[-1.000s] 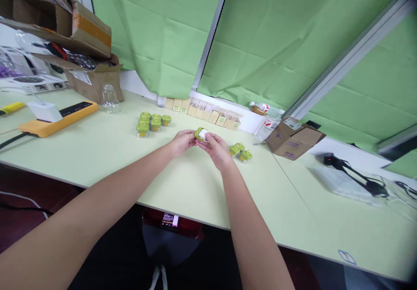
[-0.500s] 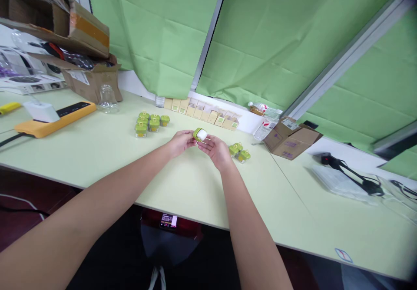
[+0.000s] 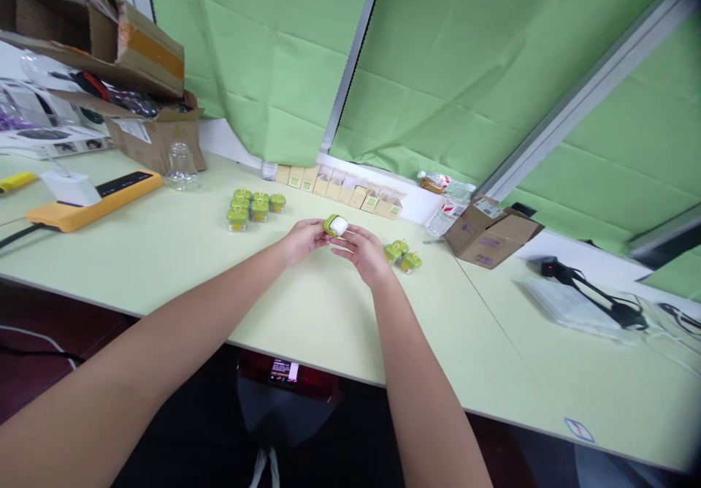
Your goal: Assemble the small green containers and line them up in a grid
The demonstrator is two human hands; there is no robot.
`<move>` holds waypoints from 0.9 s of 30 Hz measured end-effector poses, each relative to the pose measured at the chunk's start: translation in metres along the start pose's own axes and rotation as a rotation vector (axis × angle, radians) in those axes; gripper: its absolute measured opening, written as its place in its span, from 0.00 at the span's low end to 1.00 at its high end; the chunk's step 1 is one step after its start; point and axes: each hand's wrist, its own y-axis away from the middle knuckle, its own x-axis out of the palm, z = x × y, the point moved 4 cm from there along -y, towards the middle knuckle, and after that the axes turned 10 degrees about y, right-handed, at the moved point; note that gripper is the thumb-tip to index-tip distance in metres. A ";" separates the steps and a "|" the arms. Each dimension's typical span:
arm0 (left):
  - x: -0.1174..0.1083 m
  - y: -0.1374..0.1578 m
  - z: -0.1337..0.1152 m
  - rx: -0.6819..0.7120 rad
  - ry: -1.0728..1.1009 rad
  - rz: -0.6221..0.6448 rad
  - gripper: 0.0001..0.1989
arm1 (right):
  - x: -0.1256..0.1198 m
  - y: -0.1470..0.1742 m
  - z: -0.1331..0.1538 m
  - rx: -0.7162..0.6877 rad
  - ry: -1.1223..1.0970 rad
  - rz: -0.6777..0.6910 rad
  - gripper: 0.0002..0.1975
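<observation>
Above the middle of the table, my left hand [image 3: 302,242] has its fingertips closed on the green side of a small green-and-white piece [image 3: 336,226]. Its white rounded part faces right, and its green matches the lids nearby. My right hand [image 3: 366,253] meets the white side with its fingertips, the lower fingers somewhat spread. Left of my hands stands a group of several small clear containers with green lids [image 3: 259,207]. A smaller group of green-lidded containers [image 3: 410,261] sits just right of my right hand.
Small cardboard boxes [image 3: 340,186] line the wall at the back. Plastic bottles [image 3: 446,215] and a cardboard box [image 3: 487,234] stand back right. On the left are an orange power strip [image 3: 117,190], a clear jar [image 3: 182,166] and stacked cartons [image 3: 153,134]. The table edge runs below my forearms.
My right hand's lower fingers have spread a little and shifted slightly off the piece. The piece has barely moved; the left hand keeps its hold.
</observation>
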 end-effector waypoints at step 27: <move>0.004 0.003 -0.003 0.020 0.003 0.039 0.02 | -0.007 -0.003 -0.001 -0.076 0.052 -0.026 0.15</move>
